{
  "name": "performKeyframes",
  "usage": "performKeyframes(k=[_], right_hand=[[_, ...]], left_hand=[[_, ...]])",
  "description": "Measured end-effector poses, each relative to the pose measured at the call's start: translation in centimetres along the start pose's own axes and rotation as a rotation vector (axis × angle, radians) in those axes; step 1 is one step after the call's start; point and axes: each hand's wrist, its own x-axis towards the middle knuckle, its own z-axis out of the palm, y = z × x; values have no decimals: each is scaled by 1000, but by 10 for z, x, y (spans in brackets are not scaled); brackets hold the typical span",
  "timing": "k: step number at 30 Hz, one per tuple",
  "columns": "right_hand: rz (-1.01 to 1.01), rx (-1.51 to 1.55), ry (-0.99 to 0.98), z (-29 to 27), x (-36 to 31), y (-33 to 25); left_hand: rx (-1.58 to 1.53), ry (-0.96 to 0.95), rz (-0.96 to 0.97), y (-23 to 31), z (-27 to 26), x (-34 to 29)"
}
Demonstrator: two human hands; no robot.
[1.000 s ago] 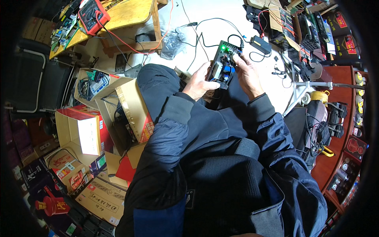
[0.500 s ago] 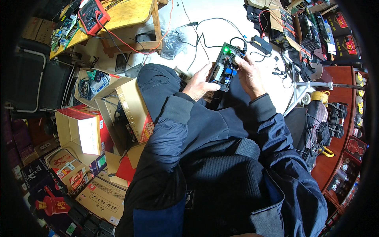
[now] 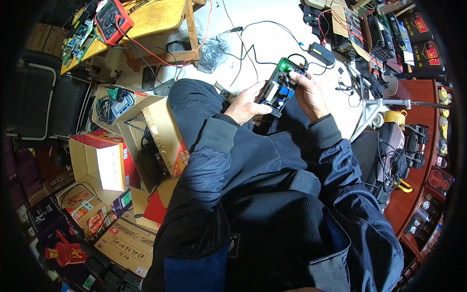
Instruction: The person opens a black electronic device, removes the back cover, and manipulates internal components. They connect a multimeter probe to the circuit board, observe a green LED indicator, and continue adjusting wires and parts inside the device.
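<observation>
Above my lap I hold a dark, open-topped circuit board unit (image 3: 274,91) with blue parts, a pale block and a lit green light near its far end. My left hand (image 3: 245,104) grips its near left side, thumb along the near edge. On the far right side my right hand (image 3: 309,94) is closed on it, thumb pressed on top near the green light. A black cable (image 3: 302,58) curves out of the unit's far end. Fingers beneath the unit are hidden.
A red multimeter (image 3: 113,22) lies on a yellow wooden bench (image 3: 160,17) at far left. A black power adapter (image 3: 321,54) and cables lie on the white floor. Open cardboard boxes (image 3: 163,131) stand left of my leg. A red-brown shelf (image 3: 413,194) is at right.
The unit has tilted and shifted slightly toward the right and nearer in my hands, and its cable has moved with it. Both hands keep their grip.
</observation>
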Motion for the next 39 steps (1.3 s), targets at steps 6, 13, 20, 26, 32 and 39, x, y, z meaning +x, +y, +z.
performKeyframes(k=[6, 13, 20, 26, 32, 39], right_hand=[[-26, 2, 43, 3, 1, 0], [-71, -63, 69, 5, 0, 1], [-38, -21, 53, 1, 1, 3], [-45, 9, 155, 5, 0, 3], [-32, -34, 98, 6, -1, 2], [-13, -16, 37, -9, 5, 11]], left_hand=[[68, -21, 15, -4, -1, 3], [108, -27, 11, -6, -2, 3], [124, -29, 12, -9, -4, 5], [129, -5, 15, -13, -5, 6], [104, -36, 10, -14, -5, 5], [111, -14, -1, -14, -3, 3]])
